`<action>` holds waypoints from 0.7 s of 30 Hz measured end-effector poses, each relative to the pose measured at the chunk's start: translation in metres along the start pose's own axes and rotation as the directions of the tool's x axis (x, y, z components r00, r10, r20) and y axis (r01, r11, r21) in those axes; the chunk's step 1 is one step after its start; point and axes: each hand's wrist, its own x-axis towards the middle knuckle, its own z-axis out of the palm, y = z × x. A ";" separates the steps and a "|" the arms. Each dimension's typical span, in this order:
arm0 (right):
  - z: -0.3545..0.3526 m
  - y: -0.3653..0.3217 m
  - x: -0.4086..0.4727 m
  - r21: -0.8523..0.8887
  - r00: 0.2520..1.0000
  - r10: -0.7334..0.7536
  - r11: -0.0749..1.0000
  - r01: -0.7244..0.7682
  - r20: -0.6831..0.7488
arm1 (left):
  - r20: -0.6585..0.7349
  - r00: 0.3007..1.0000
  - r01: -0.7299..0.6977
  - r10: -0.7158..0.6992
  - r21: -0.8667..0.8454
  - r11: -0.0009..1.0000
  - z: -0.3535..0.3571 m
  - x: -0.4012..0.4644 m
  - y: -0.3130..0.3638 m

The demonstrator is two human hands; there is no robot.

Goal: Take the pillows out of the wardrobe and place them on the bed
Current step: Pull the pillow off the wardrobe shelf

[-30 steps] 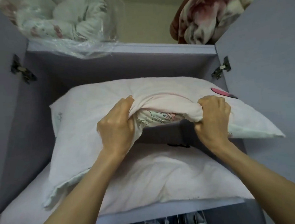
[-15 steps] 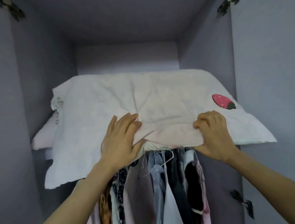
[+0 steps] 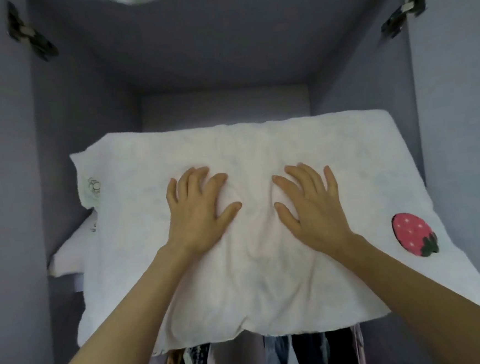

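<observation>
- The wardrobe fills the view: a grey-lilac cabinet with both doors swung wide, its upper compartment seen from below and in front.
- The top pillow, white with a faint print, lies in that compartment on the shelf; its near part juts out past the shelf's front edge and sags over the hanging clothes.
- A second pillow, also white, lies under the first one on the same shelf; only its left corner shows, sticking out beside the top pillow's left edge.
- The hanging clothes fill the space beneath the shelf, a row of dark, patterned and pale garments partly hidden by the overhanging pillow.
- The left hand rests palm down on the top pillow, left of its middle, fingers straight and spread, thumb pointing toward the other hand.
- The right hand rests palm down just to the right of it, apart from it, fingers likewise straight and fanned out; the fabric between the two hands bulges and creases.
- A strawberry patch, pink with a dark green leaf, sits on the pillow near its right front corner.
- A small pale green print marks the pillow's left edge.
- Two dark door hinges show, one at upper left and one at upper right.
</observation>
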 end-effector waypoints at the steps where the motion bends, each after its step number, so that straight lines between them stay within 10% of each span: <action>1: -0.001 0.001 0.012 0.002 1.000 0.020 1.000 -0.020 -0.006 | -0.012 0.999 0.033 -0.033 0.019 0.999 0.001 0.011 0.000; 14: 0.007 0.032 0.133 0.022 0.964 0.129 0.990 -0.137 0.233 | 0.056 0.984 0.158 -0.167 0.136 0.978 0.016 0.096 -0.009; 21: 0.020 0.029 0.135 -0.004 0.983 0.087 0.996 -0.088 0.162 | -0.251 0.962 0.124 -0.108 0.048 0.991 0.029 0.099 -0.007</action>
